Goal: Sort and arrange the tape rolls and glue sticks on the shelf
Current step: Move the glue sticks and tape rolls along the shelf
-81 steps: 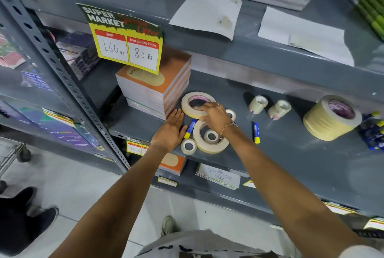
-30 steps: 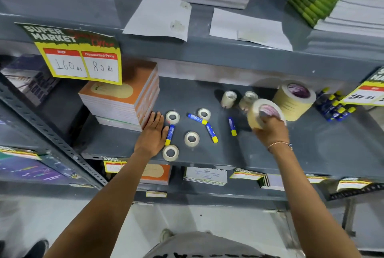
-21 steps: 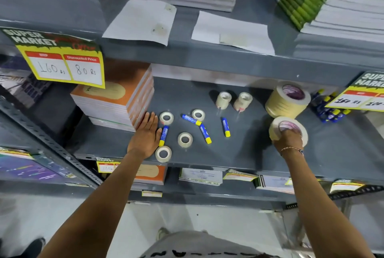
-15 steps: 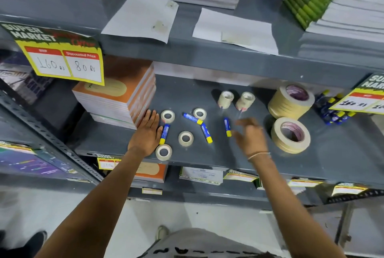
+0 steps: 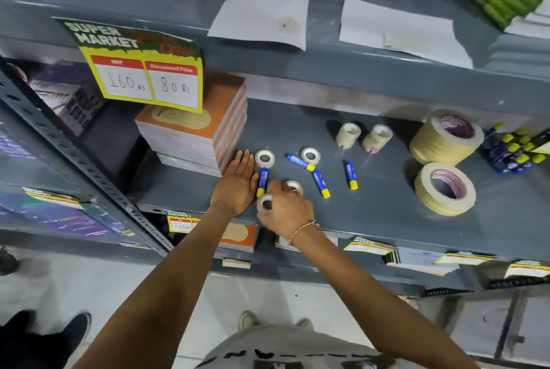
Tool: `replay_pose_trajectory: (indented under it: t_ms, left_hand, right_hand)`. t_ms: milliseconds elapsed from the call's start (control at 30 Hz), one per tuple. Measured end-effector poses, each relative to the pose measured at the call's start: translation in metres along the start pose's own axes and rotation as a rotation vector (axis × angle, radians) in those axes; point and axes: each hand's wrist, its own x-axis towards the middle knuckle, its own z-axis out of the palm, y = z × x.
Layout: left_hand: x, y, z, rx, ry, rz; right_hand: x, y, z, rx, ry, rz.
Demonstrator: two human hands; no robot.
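My right hand [image 5: 285,210] pinches a small tape roll [image 5: 265,204] between curled fingers [image 5: 275,187] at the shelf [image 5: 372,214] front edge. My left hand [image 5: 236,182] lies flat, fingers together, just beside a glue stick [image 5: 262,182]. Two wide tape rolls [image 5: 445,188] sit well right.

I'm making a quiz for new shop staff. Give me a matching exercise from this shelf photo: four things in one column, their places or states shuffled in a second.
1. left hand
2. right hand
3. tall stack of wide tape
4. price sign

a. hangs from the upper shelf edge
b. far back on the right
c. flat beside the notebooks
d. grip on a small tape roll

Pairs: 1-c, 2-d, 3-b, 4-a
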Motion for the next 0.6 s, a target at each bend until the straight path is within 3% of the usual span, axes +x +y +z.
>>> replay_pose_trajectory:
  t_ms: [100,233,600]
  left_hand:
    - [0.000,-0.001,0.001,-0.023,0.022,0.006]
    - [-0.001,-0.002,0.001,-0.039,0.014,0.001]
    - [-0.001,-0.004,0.001,-0.068,0.009,-0.008]
  right_hand:
    - [0.013,0.016,-0.010,-0.019,0.069,0.047]
    - [0.028,0.021,-0.006,-0.113,-0.050,0.118]
    - [0.041,0.026,0.001,-0.133,-0.072,0.113]
